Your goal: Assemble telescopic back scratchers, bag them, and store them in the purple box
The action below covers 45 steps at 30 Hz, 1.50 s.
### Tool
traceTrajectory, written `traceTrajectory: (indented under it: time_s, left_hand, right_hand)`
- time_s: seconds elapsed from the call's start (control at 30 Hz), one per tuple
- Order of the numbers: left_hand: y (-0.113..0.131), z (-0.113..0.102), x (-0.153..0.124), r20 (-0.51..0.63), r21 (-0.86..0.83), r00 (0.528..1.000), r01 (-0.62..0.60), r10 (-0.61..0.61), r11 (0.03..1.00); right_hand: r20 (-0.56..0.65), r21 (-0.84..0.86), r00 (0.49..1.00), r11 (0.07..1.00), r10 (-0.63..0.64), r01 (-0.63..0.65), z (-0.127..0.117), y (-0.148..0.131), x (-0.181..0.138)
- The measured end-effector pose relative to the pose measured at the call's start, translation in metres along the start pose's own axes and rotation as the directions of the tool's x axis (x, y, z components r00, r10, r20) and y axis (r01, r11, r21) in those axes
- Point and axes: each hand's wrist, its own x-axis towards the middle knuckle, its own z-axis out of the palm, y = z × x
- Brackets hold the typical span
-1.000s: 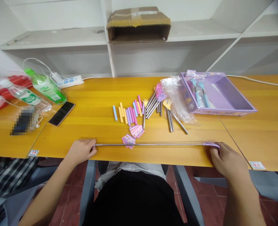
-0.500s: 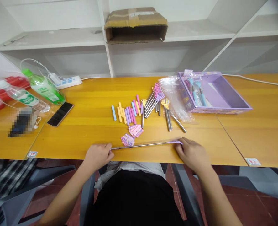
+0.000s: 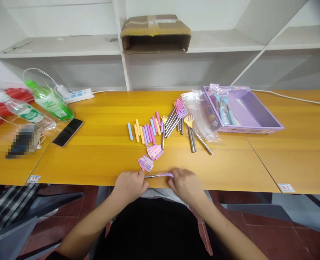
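Note:
Between my two hands, low over the table's front edge, is a telescopic back scratcher [image 3: 152,176] with a metal rod and a purple head. My left hand [image 3: 130,186] is closed round the rod end, and my right hand [image 3: 185,184] grips the purple head end. Just beyond them lie pink printed cards [image 3: 145,163] in two small fans. Farther back are several coloured handle sleeves [image 3: 145,133] in blue, yellow, purple and pink. To their right rest more back scratchers [image 3: 174,119] with pink, purple and yellow claw heads and bare metal rods.
A purple box [image 3: 257,128] holding wrapped blue back scratchers stands at the right, beside clear plastic bags [image 3: 203,122]. At the left are a phone [image 3: 68,132], bottles [image 3: 51,103] and a power strip [image 3: 80,95]. A cardboard box [image 3: 156,32] sits on the shelf.
My hands have come together, the right moving left and the left moving right. The back scratcher's rod between them shows much shorter now. Both hands keep their grip on it.

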Motion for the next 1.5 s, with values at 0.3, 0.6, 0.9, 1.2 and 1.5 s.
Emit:
traceTrajectory:
  time_s: [0.3,0.6,0.9,1.2,1.5]
  left_hand:
    - [-0.004,-0.025,0.013,-0.025,-0.167,0.993,-0.115,0.113,0.979]
    - [-0.05,-0.052,0.115,-0.096,-0.604,0.995,-0.084,0.032,0.792]
    - [-0.06,-0.015,0.148,-0.143,-0.974,0.979,-0.165,-0.146,-0.154]
    - [-0.056,-0.018,0.136,-0.107,-0.951,0.978,-0.153,-0.178,-0.268]
    - [-0.042,-0.012,0.121,-0.131,-0.991,0.988,-0.127,0.078,-0.051]
  right_hand:
    - [-0.052,-0.05,0.999,0.999,0.014,-0.017,-0.025,0.013,0.031]
    - [0.079,-0.043,0.91,0.913,0.407,-0.405,-0.072,0.153,0.136]
    - [0.208,-0.235,0.656,0.688,0.725,-0.686,-0.039,0.217,0.14]
    - [-0.184,-0.05,0.722,0.727,0.667,-0.684,-0.036,0.213,0.137]
    - [-0.489,0.273,0.869,0.933,-0.075,0.234,-0.024,0.087,0.15]
